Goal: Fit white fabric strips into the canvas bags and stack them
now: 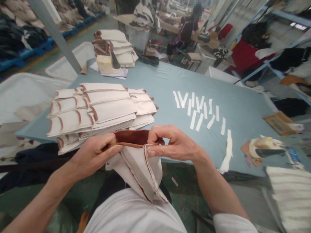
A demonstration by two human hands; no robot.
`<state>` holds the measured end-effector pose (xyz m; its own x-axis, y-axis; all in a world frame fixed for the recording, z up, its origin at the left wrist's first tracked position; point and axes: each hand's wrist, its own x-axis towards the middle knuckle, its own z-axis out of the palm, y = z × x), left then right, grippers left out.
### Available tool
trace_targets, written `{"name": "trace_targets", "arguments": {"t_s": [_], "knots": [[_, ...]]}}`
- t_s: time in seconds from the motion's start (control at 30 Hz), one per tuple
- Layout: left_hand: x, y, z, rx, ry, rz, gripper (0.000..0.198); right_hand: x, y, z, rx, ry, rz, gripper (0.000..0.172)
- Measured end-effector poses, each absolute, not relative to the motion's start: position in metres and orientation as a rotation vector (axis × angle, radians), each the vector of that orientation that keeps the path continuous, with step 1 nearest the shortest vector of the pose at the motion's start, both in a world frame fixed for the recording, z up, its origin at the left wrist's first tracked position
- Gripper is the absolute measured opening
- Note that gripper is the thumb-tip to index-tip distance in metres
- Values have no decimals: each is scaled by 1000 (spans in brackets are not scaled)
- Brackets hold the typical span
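Note:
Both hands grip one cream fabric piece with a brown trim [138, 165] just in front of my chest, at the near edge of the light blue table [243, 110]. My left hand [93, 155] pinches the brown upper edge from the left, fingers closed. My right hand [171, 142] pinches the same edge from the right, fingers curled over it. The cloth hangs down in folds toward my lap. Directly beyond my hands lies a fanned stack of similar cream pieces with brown ends [97, 111].
Several white paper strips [199, 111] lie scattered mid-table. A second stack of cream pieces [114, 48] stands at the far edge. A dark-handled tool on cardboard [264, 149] and a small box [279, 123] lie at right. White bins [24, 90] stand left. Another person sits far behind.

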<state>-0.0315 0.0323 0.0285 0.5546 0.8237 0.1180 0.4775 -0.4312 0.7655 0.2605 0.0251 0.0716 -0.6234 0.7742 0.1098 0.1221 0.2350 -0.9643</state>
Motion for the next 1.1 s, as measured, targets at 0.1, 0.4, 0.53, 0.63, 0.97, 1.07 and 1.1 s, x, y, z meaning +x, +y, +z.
{"name": "trace_targets", "arguments": {"t_s": [0.1,0.4,0.53,0.63,0.97,1.07,1.1], "knots": [[-23,49,32,2099,912,564,43,255,26,83,-765,-1900,1458,51],[8,43,65,2027,512,688,46,246,28,70,-779,-1763,1538,51],[8,42,62,1825,600,599,27,246,26,57,-837,-1712,1574,46],[9,42,60,1711,660,572,23,243,27,49,-826,-1682,1618,45],[6,39,56,1559,804,503,29,237,35,40,-809,-1695,1693,44],[7,37,57,1526,806,500,29,238,34,50,-855,-1823,1571,40],[7,36,58,1523,815,496,29,238,34,54,-868,-1870,1525,37]]}}
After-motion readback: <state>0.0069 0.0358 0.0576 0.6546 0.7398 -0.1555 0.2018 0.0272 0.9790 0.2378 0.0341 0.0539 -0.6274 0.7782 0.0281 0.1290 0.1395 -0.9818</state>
